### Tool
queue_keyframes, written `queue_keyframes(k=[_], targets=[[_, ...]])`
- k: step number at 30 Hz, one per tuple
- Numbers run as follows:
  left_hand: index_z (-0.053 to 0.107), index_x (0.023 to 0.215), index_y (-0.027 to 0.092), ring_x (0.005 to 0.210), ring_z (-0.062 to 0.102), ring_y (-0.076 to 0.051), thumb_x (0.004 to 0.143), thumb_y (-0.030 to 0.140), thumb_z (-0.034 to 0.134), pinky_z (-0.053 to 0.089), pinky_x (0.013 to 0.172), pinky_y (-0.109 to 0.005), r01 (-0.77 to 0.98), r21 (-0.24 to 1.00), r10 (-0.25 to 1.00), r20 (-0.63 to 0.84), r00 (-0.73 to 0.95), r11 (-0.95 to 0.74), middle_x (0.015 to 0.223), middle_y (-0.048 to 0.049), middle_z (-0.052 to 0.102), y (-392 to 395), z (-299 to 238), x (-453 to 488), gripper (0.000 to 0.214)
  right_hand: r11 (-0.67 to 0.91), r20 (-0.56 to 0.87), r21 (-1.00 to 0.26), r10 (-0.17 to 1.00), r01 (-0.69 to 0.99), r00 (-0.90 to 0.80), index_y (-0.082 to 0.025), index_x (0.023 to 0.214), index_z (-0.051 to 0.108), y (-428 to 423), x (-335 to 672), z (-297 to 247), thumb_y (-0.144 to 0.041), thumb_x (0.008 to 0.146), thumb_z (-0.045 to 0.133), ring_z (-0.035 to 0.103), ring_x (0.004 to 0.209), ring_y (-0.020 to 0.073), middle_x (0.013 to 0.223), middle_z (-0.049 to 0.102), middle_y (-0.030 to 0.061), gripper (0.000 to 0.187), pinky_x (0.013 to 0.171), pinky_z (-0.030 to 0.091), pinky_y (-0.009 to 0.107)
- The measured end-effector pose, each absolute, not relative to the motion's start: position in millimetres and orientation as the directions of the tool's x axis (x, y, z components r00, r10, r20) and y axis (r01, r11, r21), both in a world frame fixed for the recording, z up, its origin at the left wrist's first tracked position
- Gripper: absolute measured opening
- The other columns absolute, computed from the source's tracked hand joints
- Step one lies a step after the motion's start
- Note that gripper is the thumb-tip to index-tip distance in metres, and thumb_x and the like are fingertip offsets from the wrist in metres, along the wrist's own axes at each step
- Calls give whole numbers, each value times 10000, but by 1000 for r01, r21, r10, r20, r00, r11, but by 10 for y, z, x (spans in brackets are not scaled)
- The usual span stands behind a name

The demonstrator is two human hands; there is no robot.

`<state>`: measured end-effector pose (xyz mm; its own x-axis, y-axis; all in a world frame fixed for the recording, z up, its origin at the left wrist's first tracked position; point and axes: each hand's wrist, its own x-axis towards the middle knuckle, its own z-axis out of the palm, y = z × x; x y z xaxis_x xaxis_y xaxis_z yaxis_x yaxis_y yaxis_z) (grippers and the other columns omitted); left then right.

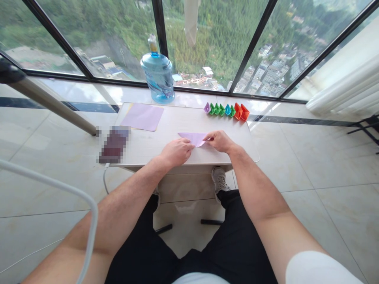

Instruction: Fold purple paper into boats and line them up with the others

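A folded pale purple paper (194, 138) lies near the front of the small beige table (177, 124). My left hand (176, 152) rests curled on the paper's near left part, fingers pressed down on it. My right hand (218, 141) pinches the paper's right corner with closed fingers. At the table's back right stands a row of several small folded paper boats (227, 110), purple, green, blue and red. A stack of flat purple paper sheets (143, 116) lies at the back left.
A blurred dark phone (114, 145) with a cable lies at the table's left front edge. A large blue water jug (158, 77) stands on the sill by the floor-to-ceiling window. My shoe (219, 179) shows under the table; a white hose (59, 189) crosses at left.
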<state>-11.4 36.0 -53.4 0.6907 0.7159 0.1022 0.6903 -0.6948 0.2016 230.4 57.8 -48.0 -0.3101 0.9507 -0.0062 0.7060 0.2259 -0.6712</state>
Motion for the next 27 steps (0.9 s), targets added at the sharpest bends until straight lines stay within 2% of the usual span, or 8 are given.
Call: queue_keyframes(k=[5, 11, 15, 20, 27], targets=[[752, 1173, 257, 1028, 670, -221, 969, 263, 447, 505, 942, -352, 706, 180, 725, 84, 683, -685, 1090, -80, 708, 333, -490, -87, 367, 138, -57, -696, 968, 705, -246, -172, 874, 786, 691, 2261, -500, -206, 824, 704, 625, 684, 115, 772, 750, 5, 102, 713, 476, 223], [706, 1278, 266, 1077, 648, -234, 958, 255, 456, 496, 968, -369, 721, 144, 734, 71, 676, -678, 1175, -86, 689, 296, -472, -64, 406, 42, -148, -735, 964, 677, -221, -145, 905, 741, 804, 2197, -481, -86, 833, 584, 561, 600, 94, 668, 668, -26, 183, 645, 442, 202], [696, 1296, 272, 1118, 634, -246, 945, 252, 475, 489, 991, -383, 727, 147, 739, 63, 670, -671, 1216, -88, 679, 291, -472, -66, 415, -3, -179, -731, 966, 683, -188, -149, 871, 710, 839, 2178, -469, -186, 876, 617, 539, 566, 100, 624, 631, -32, 100, 596, 417, 207], [704, 1291, 288, 1120, 637, -243, 941, 249, 482, 481, 1018, -387, 726, 163, 741, 55, 669, -668, 1234, -87, 680, 293, -471, -72, 416, 47, -110, -615, 983, 787, -145, -152, 836, 706, 877, 2090, -485, -237, 873, 663, 574, 688, 106, 791, 716, 1, 102, 657, 414, 204], [720, 1275, 285, 1152, 641, -254, 936, 247, 472, 487, 1034, -396, 726, 150, 739, 60, 671, -671, 1272, -99, 670, 284, -479, -83, 422, -17, -143, -421, 989, 907, -48, -192, 874, 731, 921, 1941, -496, -329, 877, 690, 640, 769, 150, 886, 766, 46, 143, 696, 438, 235]])
